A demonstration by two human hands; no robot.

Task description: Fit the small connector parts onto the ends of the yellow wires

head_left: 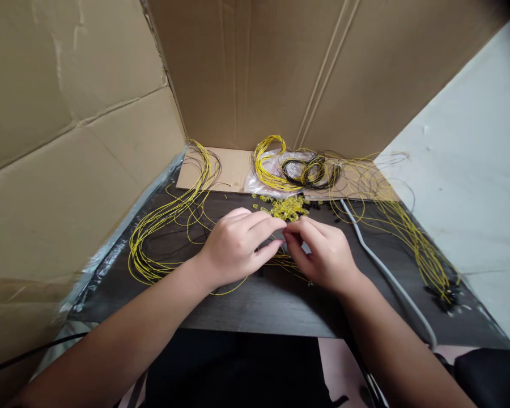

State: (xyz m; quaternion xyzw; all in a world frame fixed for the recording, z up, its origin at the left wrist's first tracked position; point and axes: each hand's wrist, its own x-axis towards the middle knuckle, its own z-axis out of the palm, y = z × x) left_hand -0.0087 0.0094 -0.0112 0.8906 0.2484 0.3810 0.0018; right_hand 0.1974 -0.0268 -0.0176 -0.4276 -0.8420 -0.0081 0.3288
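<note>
Over the middle of the dark table, my left hand (238, 243) and my right hand (325, 249) meet at the fingertips. My right thumb and fingers are pinched together. On the left, the fingers are bent towards the thumb, with their tips against the right hand. Whatever is between the fingertips is too small to make out. Just beyond them lies a pile of small yellow plastic pieces (288, 208), with small black pieces around it. A bundle of thin yellow wires (147, 243) curves from the left and passes beneath my hands.
Cardboard walls (255, 73) stand behind and at the left. Coiled yellow wire (263, 164) and black wire (323, 173) lie on a plastic bag at the back. More yellow wires with black ends (425, 255) spread at the right, past a grey cable (380, 263).
</note>
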